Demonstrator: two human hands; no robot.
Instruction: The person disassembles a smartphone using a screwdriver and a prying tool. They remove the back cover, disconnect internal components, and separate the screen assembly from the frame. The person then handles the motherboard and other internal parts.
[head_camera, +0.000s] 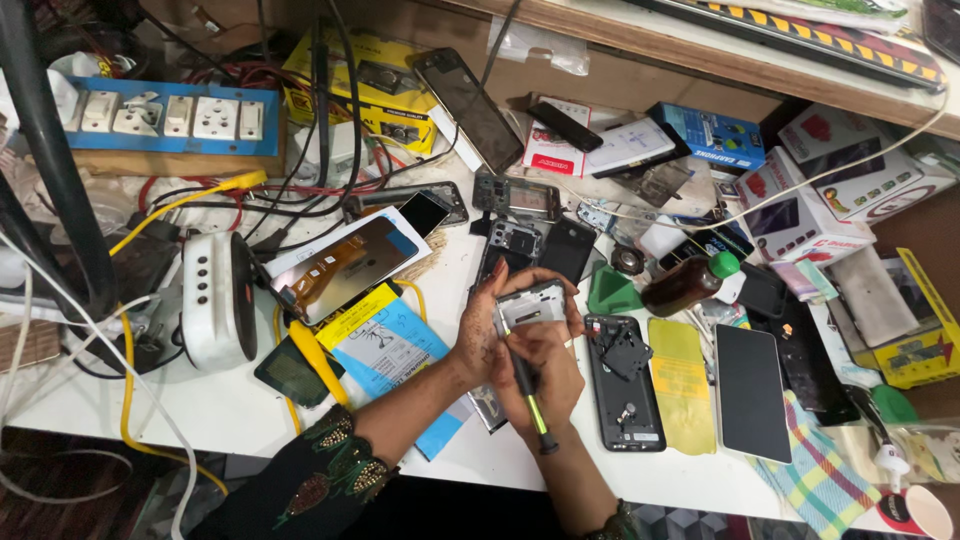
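Head view: cluttered white workbench, wooden shelf behind.

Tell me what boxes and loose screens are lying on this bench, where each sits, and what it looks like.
Blue box: back centre, flat rectangle.
White boxes: right side, red and grey pictures.
Yellow box: right edge, open.
Phone screen: front right, pale rectangle.
Display panel: left of hands, brown glass.

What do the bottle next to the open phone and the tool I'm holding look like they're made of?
The bottle looks like dark brown glass or plastic, glossy with highlights, under a matte green plastic cap. The tool in the right hand seems to have a dark plastic handle with a yellow-green stripe; its tip is hidden against the phone part.
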